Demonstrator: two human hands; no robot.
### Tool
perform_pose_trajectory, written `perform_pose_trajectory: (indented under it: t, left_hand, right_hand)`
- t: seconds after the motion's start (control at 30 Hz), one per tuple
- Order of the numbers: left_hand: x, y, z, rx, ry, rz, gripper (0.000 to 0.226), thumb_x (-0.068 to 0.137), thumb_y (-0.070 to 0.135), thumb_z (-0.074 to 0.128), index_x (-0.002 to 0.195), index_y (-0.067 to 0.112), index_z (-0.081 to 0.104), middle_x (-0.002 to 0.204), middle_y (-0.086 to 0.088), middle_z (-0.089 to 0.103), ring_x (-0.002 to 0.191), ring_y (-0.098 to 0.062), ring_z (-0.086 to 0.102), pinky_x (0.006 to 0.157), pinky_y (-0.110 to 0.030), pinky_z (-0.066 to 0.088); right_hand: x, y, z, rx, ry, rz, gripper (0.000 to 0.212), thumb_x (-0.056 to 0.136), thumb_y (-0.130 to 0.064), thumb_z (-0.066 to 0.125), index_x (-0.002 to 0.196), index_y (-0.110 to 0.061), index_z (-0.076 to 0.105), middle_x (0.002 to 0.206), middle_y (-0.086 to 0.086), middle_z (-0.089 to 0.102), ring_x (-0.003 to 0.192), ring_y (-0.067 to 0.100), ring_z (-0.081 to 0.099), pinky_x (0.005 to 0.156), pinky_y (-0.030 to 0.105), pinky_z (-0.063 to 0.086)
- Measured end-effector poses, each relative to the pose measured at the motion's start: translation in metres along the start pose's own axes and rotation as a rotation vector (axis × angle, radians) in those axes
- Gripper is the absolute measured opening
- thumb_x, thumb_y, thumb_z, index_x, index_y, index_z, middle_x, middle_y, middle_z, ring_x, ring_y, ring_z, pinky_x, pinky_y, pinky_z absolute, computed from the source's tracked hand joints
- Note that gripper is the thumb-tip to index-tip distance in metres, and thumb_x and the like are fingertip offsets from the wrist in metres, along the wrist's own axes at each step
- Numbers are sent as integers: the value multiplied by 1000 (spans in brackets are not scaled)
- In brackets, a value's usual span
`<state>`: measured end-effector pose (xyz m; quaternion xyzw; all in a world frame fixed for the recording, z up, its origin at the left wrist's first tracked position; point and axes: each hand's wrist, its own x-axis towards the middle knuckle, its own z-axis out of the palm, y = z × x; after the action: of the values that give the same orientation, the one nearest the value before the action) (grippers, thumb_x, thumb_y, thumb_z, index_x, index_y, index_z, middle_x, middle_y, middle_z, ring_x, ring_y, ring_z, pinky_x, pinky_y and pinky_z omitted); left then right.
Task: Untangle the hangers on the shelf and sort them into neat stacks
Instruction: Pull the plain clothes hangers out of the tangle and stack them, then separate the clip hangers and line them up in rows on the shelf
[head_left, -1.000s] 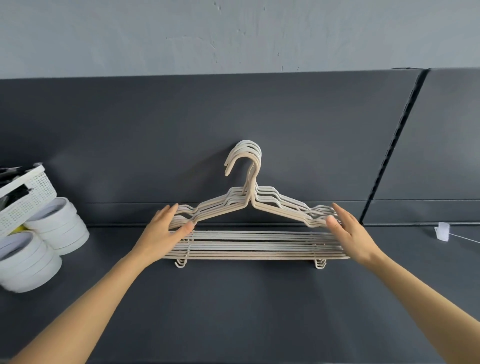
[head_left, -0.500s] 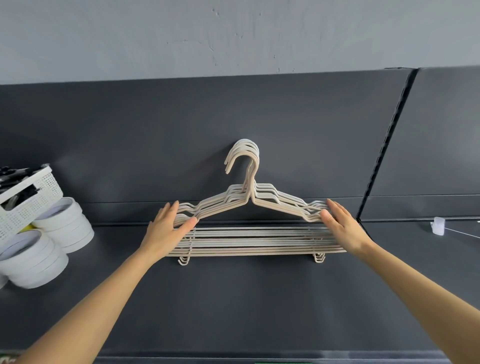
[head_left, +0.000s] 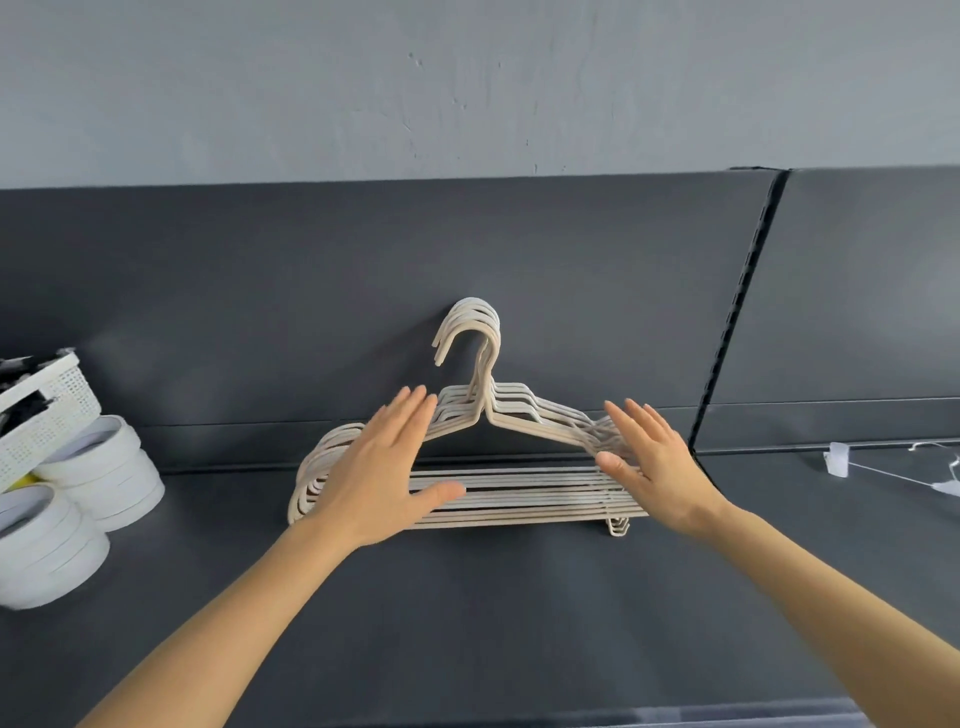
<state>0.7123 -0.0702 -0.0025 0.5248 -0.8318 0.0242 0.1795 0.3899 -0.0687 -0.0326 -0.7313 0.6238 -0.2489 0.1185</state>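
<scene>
Head view: one stack of beige hangers (head_left: 519, 493) rests at the back of the dark shelf (head_left: 467, 613), its nested hooks up against the back panel (head_left: 260, 312). The bottom bars suggest about seven hangers, though the exact number cannot be told. Two hands are at the stack, both flat with fingers straight and holding nothing. The left hand (head_left: 384, 467) covers the stack's left shoulder and the right hand (head_left: 654, 467) its right shoulder; whether they press on it is unclear. At far left, two stacks of white rings (head_left: 104, 467) stand beside one white perforated basket (head_left: 47, 415). At far right lies one white clip (head_left: 837, 460) on a thin wire.
</scene>
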Motion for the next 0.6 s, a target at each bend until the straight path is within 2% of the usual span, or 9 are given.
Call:
perform_pose_trajectory:
  t: [0.1,0.2,0.3,0.43,0.6]
  left_hand:
    - [6,18,7,-29,15,166,97,76,74,34,152,22,5,157,13,-7,141,2,-15,115,-24,4]
    - [16,40,11,-69,5,267,93,79,72,39,152,22,11,155,16,-3,140,4,-12,114,-22,4]
    - [23,68,16,-161,-67,295,94,76,75,39,152,26,12,157,19,-2,138,10,-15,111,-14,0]
    - [31,109,22,-219,-144,327,94,71,80,27,149,29,22,155,19,11,134,16,-10,105,-5,-3]
    - [47,177,42,-241,-192,316,94,70,81,29,148,30,25,155,19,16,139,9,2,112,-14,6]
  right_hand:
    - [-11,4,-8,11,-7,6,75,83,-63,32,148,-32,14,157,-3,11,145,14,-2,118,44,10]
    - [-23,12,-20,26,27,21,68,89,-54,43,147,-25,20,154,-6,20,143,12,10,115,31,18]
    - [-38,27,-37,14,46,60,65,89,-50,51,145,-24,27,150,-7,30,137,12,27,108,32,34]
    - [-63,55,-59,-1,40,137,60,91,-44,53,143,-23,32,148,-6,34,130,14,38,107,29,34]
    - [-101,107,-95,-27,27,184,57,92,-40,52,143,-23,34,146,-6,36,103,15,51,97,21,36]
